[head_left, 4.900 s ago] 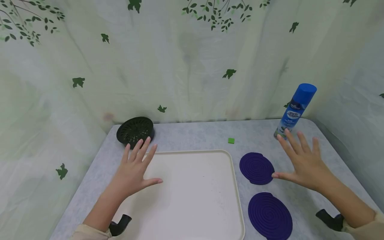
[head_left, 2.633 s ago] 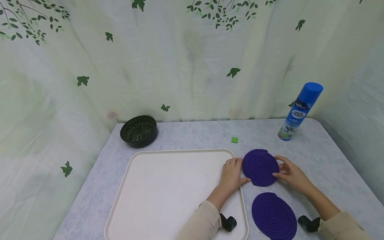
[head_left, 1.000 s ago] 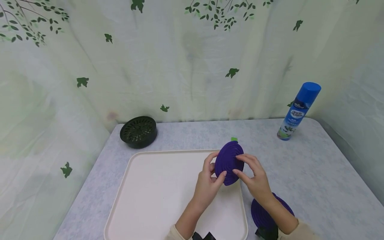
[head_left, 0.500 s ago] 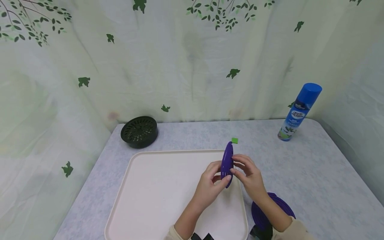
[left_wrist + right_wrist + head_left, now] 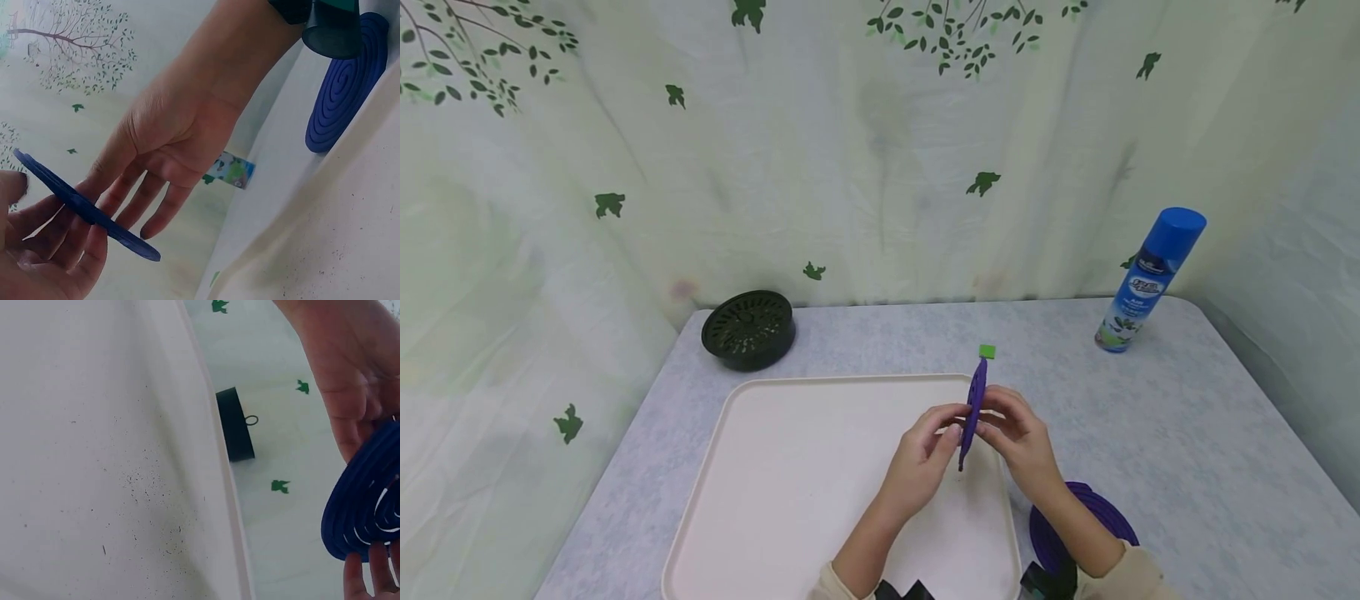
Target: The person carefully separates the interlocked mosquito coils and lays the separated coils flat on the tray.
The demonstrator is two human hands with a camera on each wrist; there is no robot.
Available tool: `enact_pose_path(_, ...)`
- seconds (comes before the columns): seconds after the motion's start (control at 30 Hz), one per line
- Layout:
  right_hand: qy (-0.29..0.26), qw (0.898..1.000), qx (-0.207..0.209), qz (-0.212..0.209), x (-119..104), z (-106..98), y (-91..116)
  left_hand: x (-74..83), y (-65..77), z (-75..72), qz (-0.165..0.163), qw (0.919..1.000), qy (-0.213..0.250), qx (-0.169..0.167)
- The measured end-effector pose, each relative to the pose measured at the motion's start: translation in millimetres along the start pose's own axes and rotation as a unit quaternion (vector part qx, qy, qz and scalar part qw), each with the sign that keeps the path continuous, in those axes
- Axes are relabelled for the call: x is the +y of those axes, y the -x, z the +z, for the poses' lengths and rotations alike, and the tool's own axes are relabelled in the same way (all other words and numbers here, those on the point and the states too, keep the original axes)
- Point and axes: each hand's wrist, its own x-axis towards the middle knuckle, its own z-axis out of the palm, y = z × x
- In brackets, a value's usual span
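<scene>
A purple mosquito coil [image 5: 973, 413] is held up over the right part of the white tray [image 5: 820, 500], seen nearly edge-on in the head view. My left hand [image 5: 919, 462] pinches its left side between thumb and fingers. On the other side, my right hand [image 5: 1024, 443] grips it with thumb and fingertips. The right wrist view shows the coil's flat face [image 5: 359, 519] with thin light gaps between some turns. A second purple mosquito coil [image 5: 1101, 510] lies on the table right of the tray, partly hidden by my right forearm.
At the back left stands a black round mosquito coil holder [image 5: 748, 329] with a slotted top. A blue spray can [image 5: 1142, 287] stands at the back right. The small green square [image 5: 987, 352] lies behind the tray. A leaf-patterned curtain [image 5: 880, 208] borders the table.
Both hands have lifted the upper coil from the table and brought it left over the tray. It has turned from face-on to nearly edge-on, and my left fingers have shifted on it.
</scene>
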Motion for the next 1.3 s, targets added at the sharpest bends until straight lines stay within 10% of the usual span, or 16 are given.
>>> enact_pose_path(0.37, -0.047, 0.996, -0.053, 0.049, 2, -4, 1, -7.1, -1.0, -10.6, -0.019, 0.9994, -0.02, -0.019)
enact_pose_path(0.57, -0.053, 0.994, -0.077, 0.064, 1, -4, 2, -7.8, -0.3, -15.0, 0.056, 0.996, -0.066, -0.019)
enact_pose_path(0.8, -0.047, 0.994, -0.064, 0.077, 1, -4, 1, -35.0, 0.6, -12.0, 0.166, 0.9729, -0.159, 0.027)
enact_pose_path(1.03, -0.049, 0.995, -0.056, 0.071, 2, -2, 0, -46.4, 1.3, -13.9, 0.198, 0.9634, -0.175, 0.043)
enact_pose_path(1.3, -0.068, 0.991, -0.081, 0.082, 1, -4, -1, -33.8, 0.4, -18.2, 0.189, 0.9704, -0.15, 0.016)
